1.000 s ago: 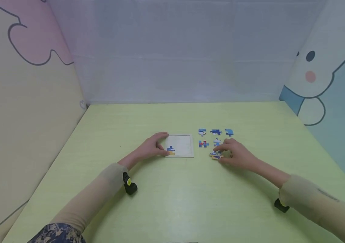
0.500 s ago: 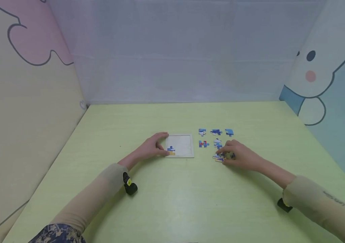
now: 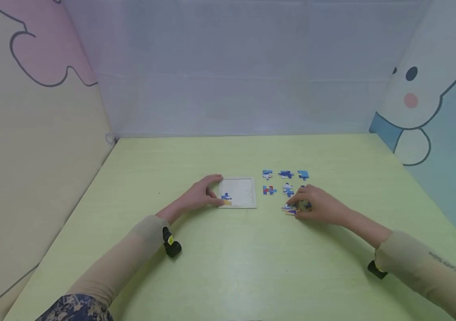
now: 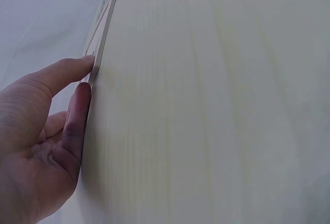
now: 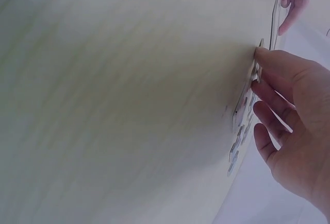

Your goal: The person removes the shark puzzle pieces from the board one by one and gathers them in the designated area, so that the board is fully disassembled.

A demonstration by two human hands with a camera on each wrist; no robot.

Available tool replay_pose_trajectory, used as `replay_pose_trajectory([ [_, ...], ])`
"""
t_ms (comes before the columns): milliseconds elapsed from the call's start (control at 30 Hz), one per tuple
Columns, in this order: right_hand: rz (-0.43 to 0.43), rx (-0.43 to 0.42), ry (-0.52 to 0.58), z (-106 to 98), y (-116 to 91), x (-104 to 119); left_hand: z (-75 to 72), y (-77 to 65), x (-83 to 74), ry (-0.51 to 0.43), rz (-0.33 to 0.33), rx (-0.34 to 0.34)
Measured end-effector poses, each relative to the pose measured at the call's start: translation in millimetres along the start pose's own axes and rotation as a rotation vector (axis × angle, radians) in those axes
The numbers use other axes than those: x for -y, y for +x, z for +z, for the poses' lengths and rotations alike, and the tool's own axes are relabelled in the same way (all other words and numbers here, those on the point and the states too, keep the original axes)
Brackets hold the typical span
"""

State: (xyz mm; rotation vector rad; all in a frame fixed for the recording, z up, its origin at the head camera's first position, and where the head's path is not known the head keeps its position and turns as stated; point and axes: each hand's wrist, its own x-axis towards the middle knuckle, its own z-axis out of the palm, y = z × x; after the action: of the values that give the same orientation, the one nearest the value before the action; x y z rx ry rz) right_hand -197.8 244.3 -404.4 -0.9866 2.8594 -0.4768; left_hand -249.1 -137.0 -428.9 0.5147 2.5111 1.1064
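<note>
In the head view, a square white puzzle tray (image 3: 236, 192) lies on the table. A blue-and-yellow puzzle piece (image 3: 226, 199) sits in its near left corner. My left hand (image 3: 196, 195) holds the tray by its left side, thumb at the near corner and fingers at the far one; the left wrist view shows the thumb tip on the tray's edge (image 4: 104, 31). To the right, my right hand (image 3: 319, 205) pinches a jigsaw puzzle piece (image 3: 290, 209), white and blue with yellow, between thumb and fingertips, low over the table. Another piece (image 3: 307, 205) is partly hidden under that hand.
Beyond the right hand lie several loose puzzle pieces, among them a red-and-blue piece (image 3: 269, 190), a white-and-blue piece (image 3: 288, 189), a dark blue piece (image 3: 285, 174) and a light blue piece (image 3: 302, 174). A pale curtain (image 3: 236, 67) hangs behind the table (image 3: 228, 263).
The right hand has shifted slightly right and nearer with the puzzle piece. The left hand and the tray have stayed where they were.
</note>
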Motion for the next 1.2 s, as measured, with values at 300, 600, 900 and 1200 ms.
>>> replay_pose_trajectory([
  [300, 0.005, 0.010, 0.002, 0.9, -1.4, -0.4, 0.2, -0.4, 0.4, 0.009, 0.006, 0.001],
  [600, -0.005, 0.011, 0.008, -0.7, -2.2, 1.5, 0.1, -0.3, 0.4, 0.003, 0.002, -0.004],
  [900, 0.001, 0.020, 0.011, -0.8, -3.7, 0.7, 0.0, 0.5, 0.9, 0.010, 0.011, 0.000],
  [1200, 0.013, 0.027, 0.021, -2.3, -4.9, 2.1, 0.0, 0.5, 0.8, 0.011, 0.010, -0.004],
])
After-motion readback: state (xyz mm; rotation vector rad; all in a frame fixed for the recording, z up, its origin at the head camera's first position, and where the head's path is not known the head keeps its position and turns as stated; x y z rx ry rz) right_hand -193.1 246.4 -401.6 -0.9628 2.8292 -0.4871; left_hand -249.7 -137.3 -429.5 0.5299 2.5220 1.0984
